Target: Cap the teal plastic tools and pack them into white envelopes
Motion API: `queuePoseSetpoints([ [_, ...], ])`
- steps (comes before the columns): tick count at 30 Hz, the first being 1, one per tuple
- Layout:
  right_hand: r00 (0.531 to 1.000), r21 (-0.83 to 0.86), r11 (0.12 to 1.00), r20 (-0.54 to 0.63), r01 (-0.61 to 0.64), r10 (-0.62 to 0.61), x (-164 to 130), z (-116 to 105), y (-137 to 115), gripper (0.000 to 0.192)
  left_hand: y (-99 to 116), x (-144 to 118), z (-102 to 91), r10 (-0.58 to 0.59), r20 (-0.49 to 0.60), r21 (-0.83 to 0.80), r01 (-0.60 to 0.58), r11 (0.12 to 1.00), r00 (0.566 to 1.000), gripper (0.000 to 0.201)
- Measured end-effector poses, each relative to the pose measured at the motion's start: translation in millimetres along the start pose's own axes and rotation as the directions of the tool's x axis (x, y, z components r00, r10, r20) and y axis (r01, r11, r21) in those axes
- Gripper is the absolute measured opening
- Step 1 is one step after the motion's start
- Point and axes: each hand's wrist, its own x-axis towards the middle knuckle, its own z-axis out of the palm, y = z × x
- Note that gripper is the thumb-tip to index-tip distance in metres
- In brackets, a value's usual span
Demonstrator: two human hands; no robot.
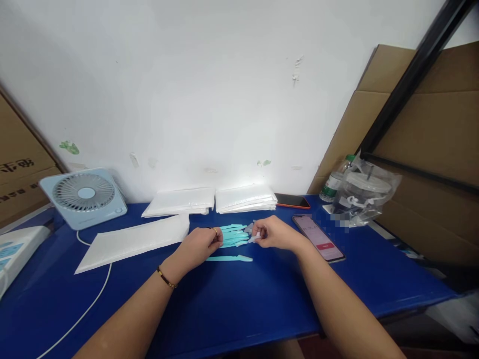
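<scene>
Head view: at frame centre on the blue desk [232, 299], the left hand [200, 244] curls its fingers onto a bunch of teal plastic tools [234, 235], while the right hand [271, 233] pinches one tool's pale tip. I judge this to be gathering and sorting, and any further handling calls for a light, precise pinch; one loose teal tool [229, 258] lies just below. Dark printing on the cardboard box [17, 172] at left is too partial to read.

The label [340, 220] by the bag [364, 197] is blurred. The carton [17, 169] (left edge) is cut off. The fingertips [257, 234] hide their small piece.
</scene>
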Motion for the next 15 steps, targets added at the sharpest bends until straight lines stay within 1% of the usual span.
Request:
queuePoseSetpoints([
  [2,0.998,0.001,0.998,-0.014,0.068,-0.068,0,4,-3,0.017,0,-1,1.2,0.004,0.002,-0.053,-0.004,0.999,1.000,0.015],
  [4,0.994,-0.012,0.994,-0.026,0.106,-0.106,1,9,-5,0.016,0,-2,2.1,0.013,0.008,-0.092,-0.012,0.996,1.000,0.017],
  [11,0.987,-0.017,0.989,-0.060,0.146,-0.147,4,15,-7,0.016,-3,0,4.1,0.016,0.030,-0.144,-0.012,0.989,0.999,0.015],
  [15,0.986,-0.003,0.989,-0.067,0.150,-0.150,4,19,-12,0.015,-3,0,9.0,0.014,0.044,-0.269,-0.002,0.963,0.999,0.018],
])
